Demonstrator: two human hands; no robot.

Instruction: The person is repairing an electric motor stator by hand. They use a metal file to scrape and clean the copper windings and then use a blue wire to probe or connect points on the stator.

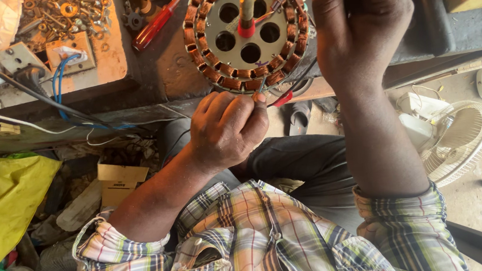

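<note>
Stator (247,34) sits at the top centre of the frame on my table (173,72), a round metal plate ringed with copper-brown wire coils, each one a ribbed, glossy little block set side by side around the rim. Its flat grey face has several round holes cut through it and looks up toward me, so its axis runs straight up out of the table; a dull brass-coloured shaft (249,0) rises from the middle with a red collar at its base, and thin coloured wires bunch beside it toward the upper right. My left hand (226,128) is curled just under the lower rim, thumb and forefinger pressed together on a thin wire (262,85) at the edge of the coils, the other fingers folded into the palm. My right hand (358,20) comes in from the right and covers the upper right part of the ring; its fingers are bent over out of sight, so I cannot tell what they grip. A red-handled screwdriver (155,26) lies at an angle left of the ring, smooth plastic against the worn, stained surface. At the upper left lies a heap of brassy nuts and washers (62,9). A white fan guard (459,138), fine wire mesh, lies on the floor at the right.
</note>
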